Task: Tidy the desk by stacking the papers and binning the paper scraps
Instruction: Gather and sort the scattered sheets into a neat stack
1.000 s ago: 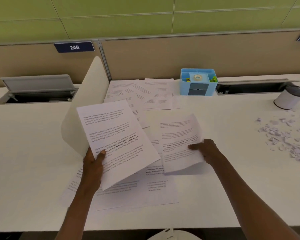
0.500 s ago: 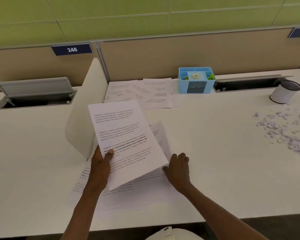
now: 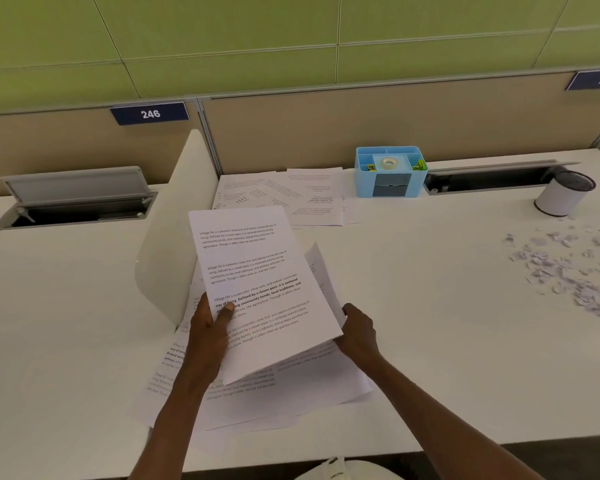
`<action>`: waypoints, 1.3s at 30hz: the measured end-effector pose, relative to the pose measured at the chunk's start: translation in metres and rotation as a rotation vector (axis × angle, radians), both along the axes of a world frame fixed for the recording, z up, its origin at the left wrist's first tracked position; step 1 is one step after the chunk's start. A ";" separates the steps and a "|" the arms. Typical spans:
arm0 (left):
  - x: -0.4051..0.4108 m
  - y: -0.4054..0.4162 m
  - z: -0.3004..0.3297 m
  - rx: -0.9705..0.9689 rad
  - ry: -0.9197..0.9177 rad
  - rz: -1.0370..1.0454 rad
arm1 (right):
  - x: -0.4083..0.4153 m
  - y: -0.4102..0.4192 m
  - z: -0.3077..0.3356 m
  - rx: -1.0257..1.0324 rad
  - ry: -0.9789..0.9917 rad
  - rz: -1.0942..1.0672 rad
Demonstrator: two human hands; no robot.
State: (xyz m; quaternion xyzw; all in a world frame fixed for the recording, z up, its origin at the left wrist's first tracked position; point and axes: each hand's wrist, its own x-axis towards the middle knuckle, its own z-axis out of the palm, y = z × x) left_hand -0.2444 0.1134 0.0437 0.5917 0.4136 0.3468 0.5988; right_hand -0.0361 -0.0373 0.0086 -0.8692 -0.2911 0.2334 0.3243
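Note:
My left hand [image 3: 211, 329] grips a tilted bundle of printed sheets [image 3: 257, 271] above the desk, thumb on the top page. My right hand [image 3: 358, 331] holds the bundle's right edge, where another sheet is tucked in behind the top page. More printed sheets [image 3: 291, 396] lie loose on the desk under the bundle. A further spread of papers [image 3: 291, 197] lies at the back by the partition. Torn paper scraps [image 3: 565, 268] are scattered on the desk at the far right.
A white cylindrical bin [image 3: 563, 197] stands at the back right near the scraps. A blue desk organiser [image 3: 388, 172] with tape sits at the back. A curved white divider [image 3: 167, 244] stands left of the papers. Open cable trays [image 3: 73, 209] are set into the desk.
My right hand carried a single sheet leftwards from the desk and slid it behind the bundle in my left hand. It now holds the bundle's right edge.

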 end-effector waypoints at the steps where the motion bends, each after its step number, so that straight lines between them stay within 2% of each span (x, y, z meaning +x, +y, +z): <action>1: 0.000 0.000 0.000 -0.001 0.003 0.001 | 0.005 -0.001 0.001 0.007 0.043 -0.035; 5: -0.001 -0.001 -0.001 -0.012 0.005 0.009 | 0.031 -0.008 0.010 0.018 0.096 -0.138; 11: 0.007 -0.001 -0.009 0.000 0.048 0.018 | 0.078 -0.022 0.026 -0.060 -0.245 -0.169; 15: 0.017 -0.006 -0.014 0.022 0.103 0.033 | 0.108 -0.032 0.044 -0.039 -0.350 -0.184; 19: 0.032 -0.013 -0.015 0.068 0.208 0.028 | 0.133 -0.039 0.066 0.036 -0.370 -0.157; 22: 0.043 -0.018 -0.018 0.088 0.258 0.038 | 0.146 -0.044 0.082 0.169 -0.354 -0.168; 28: 0.066 -0.025 -0.018 0.102 0.249 0.018 | 0.167 -0.048 0.122 0.351 -0.244 -0.232; 34: 0.103 -0.044 -0.004 0.036 0.133 -0.026 | 0.172 -0.052 0.135 0.515 0.202 -0.254; 39: 0.135 -0.068 0.016 -0.006 0.035 -0.209 | 0.161 -0.050 0.100 0.491 0.374 -0.161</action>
